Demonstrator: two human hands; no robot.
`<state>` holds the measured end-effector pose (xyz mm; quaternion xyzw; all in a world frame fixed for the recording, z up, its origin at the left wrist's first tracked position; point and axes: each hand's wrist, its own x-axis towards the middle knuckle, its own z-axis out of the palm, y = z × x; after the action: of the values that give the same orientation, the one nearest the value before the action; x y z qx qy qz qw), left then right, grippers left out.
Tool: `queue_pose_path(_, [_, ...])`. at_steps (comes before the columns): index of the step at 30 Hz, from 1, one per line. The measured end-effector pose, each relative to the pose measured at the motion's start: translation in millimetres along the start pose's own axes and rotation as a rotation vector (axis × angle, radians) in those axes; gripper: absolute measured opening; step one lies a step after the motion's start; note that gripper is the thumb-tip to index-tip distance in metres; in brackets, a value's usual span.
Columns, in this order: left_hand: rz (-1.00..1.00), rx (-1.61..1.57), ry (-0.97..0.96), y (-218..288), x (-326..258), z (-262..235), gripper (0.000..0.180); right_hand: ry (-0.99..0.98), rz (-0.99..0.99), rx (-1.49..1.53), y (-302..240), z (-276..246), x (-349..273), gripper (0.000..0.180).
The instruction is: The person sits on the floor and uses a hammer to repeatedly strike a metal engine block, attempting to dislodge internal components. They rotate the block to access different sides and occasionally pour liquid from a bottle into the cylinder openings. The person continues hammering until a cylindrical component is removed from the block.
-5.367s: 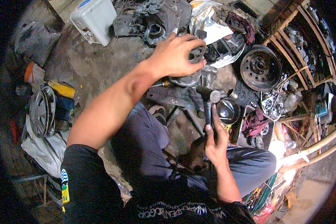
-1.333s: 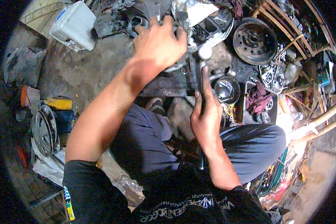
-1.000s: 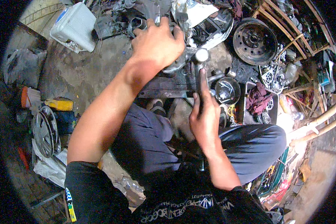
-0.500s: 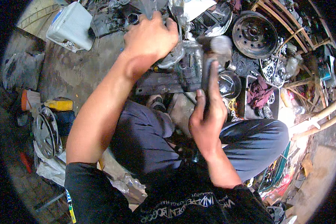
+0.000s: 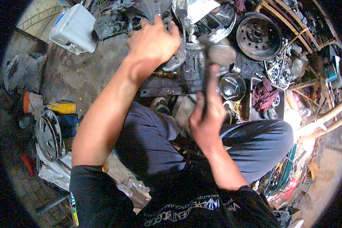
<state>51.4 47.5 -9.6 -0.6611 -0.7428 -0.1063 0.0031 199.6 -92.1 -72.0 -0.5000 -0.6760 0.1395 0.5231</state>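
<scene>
My left hand (image 5: 154, 43) is at the top centre, its fingers curled over a grey metal piece (image 5: 152, 8) whose narrow end rises past the knuckles. What lies under the palm is hidden. A greasy metal casting (image 5: 174, 62) shows beside that wrist. In front of my right knee, my right hand (image 5: 211, 114) is closed round a dark, hammer-like tool (image 5: 207, 72), held roughly upright. The tool is smeared by motion, so its head cannot be made out clearly. Below the casting lies a tool with an amber handle (image 5: 165, 74), on a dark metal plate (image 5: 155, 91).
A round pan (image 5: 232, 87) and a tray (image 5: 250, 108) with a maroon rag (image 5: 264, 95) stand right. Farther back lies a steel wheel rim (image 5: 259, 36). To the left are a pale plastic container (image 5: 74, 28), a yellow bottle (image 5: 61, 108) and wheel covers (image 5: 48, 135).
My right hand has shifted slightly left and down, and its tool has swung left, more blurred now. My left hand stays on the metal piece, nearly unmoved.
</scene>
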Motion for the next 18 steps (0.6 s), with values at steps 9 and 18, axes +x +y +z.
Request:
queue_pose_path(9, [0.006,0.056,0.025,4.2,-3.0,1.5,0.063,0.111,-0.058,0.02,-14.8,-9.6,18.1,0.068])
queue_pose_path(18, [-0.012,-0.035,0.013,-3.6,2.3,1.2,0.063,-0.108,0.252,0.067,-9.0,-14.2,19.1,0.066])
